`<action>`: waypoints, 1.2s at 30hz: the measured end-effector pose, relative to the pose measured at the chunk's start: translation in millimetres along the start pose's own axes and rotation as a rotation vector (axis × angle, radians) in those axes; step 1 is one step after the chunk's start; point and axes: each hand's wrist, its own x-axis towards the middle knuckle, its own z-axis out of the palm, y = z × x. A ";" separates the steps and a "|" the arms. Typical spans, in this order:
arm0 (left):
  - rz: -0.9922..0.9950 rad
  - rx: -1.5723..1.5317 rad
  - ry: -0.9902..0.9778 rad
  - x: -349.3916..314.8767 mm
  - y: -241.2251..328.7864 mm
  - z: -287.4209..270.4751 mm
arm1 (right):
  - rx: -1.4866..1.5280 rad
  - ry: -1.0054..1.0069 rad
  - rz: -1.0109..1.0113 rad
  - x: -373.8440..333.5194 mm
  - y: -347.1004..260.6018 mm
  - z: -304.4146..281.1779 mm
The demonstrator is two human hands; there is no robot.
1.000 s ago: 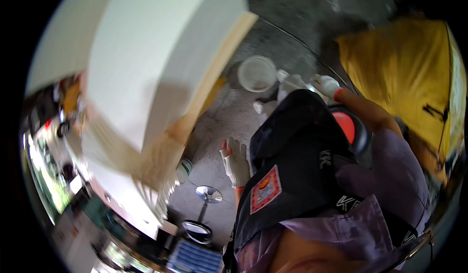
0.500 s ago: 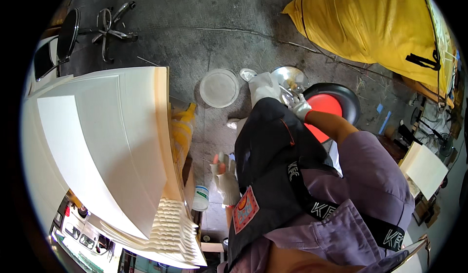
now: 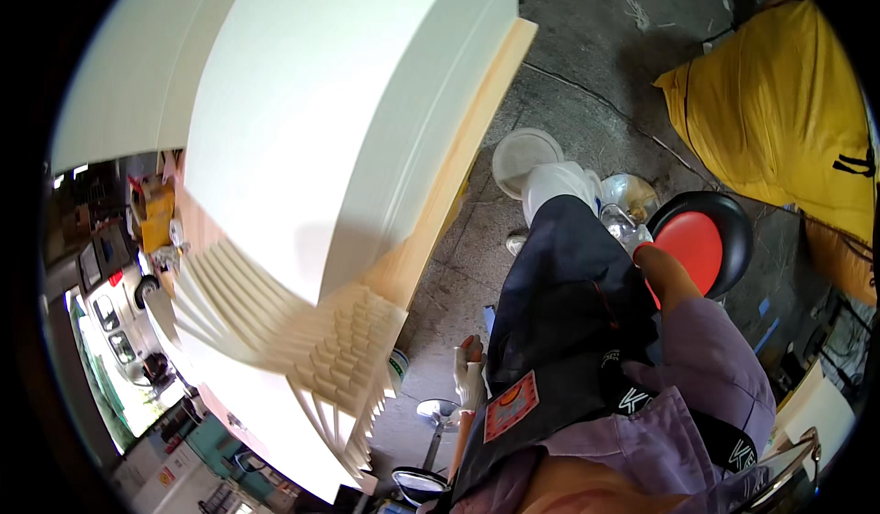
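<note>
My left hand (image 3: 469, 375), in a pale glove with bare fingertips, hangs beside the dark apron (image 3: 559, 303). Its fingers are loosely bent, with nothing seen in them. In front of my right thigh, my right hand (image 3: 639, 237), in a white glove, is closed around a shiny metal tool (image 3: 620, 221), perhaps a spray gun. The sleeve and the tool partly hide those fingers. Left of me rises a large stack of white panels (image 3: 275, 101) on a wooden board (image 3: 458, 156). Several thin, pale slats (image 3: 339, 358) stand in rows at its near end.
A black-and-red round seat (image 3: 687, 243) stands at my right. A pale round lid (image 3: 527, 159) and a shiny round dish (image 3: 632, 193) lie ahead on the floor. Far right is a yellow-covered bulky pile (image 3: 779, 110). A stool with a chrome stem (image 3: 435, 445) stands behind my left hand.
My view has turned to the left and come closer to the white panels, which fill more of it. The left hand's fingers, spread before, are more bent; the right hand keeps the metal tool.
</note>
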 end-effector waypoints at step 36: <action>0.837 0.514 0.247 43.3 111.0 207.2 | -0.853 -0.110 -1.306 274.4 -235.2 -78.9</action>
